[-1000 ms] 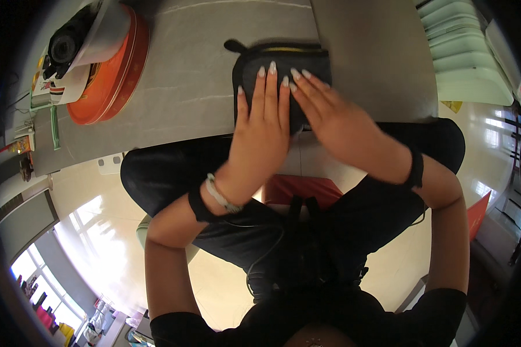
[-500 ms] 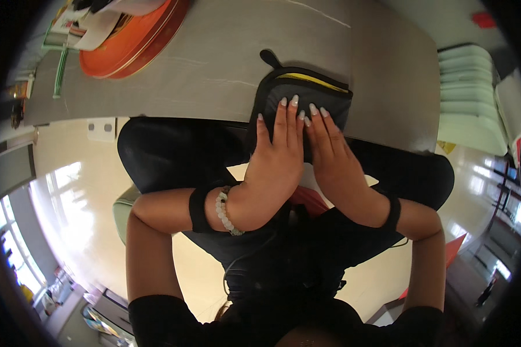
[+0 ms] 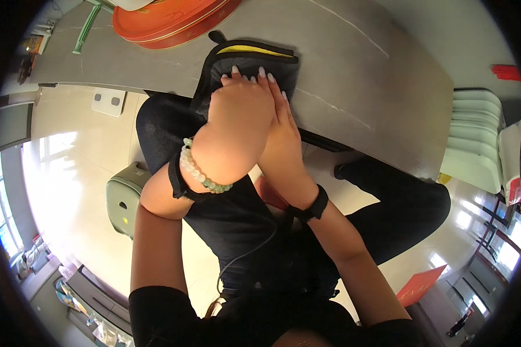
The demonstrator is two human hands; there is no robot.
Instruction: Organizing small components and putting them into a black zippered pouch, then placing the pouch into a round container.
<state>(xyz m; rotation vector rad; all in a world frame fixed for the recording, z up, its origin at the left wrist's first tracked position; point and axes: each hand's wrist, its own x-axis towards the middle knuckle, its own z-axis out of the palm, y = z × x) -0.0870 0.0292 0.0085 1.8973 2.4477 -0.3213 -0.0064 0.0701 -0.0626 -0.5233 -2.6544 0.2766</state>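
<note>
A folded dark grey cloth (image 3: 214, 69) with black edging lies at the near edge of the table. Its yellow inner side shows along the far fold, and a small black loop sticks out at its far left corner. My left hand (image 3: 237, 121), with a beaded bracelet and a black band at the wrist, rests on the cloth with its wrist raised. Its fingers are bent and partly hidden, their tips pressing down. Close against it, my right hand (image 3: 282, 141) lies with fingers stretched out over the cloth's right part. Neither hand appears to grip the cloth.
A round red-orange tin (image 3: 173, 29) stands at the far left of the grey table (image 3: 353, 75), beside a green bar-like piece (image 3: 85, 32). Pale green stacked stools (image 3: 474, 139) stand on the right. A stool (image 3: 124, 199) and a white scale (image 3: 108, 102) are on the floor at left.
My view has shifted, so the table and cloth sit further left and higher. My hands have come closer together, and the left wrist is raised, its fingers more bent.
</note>
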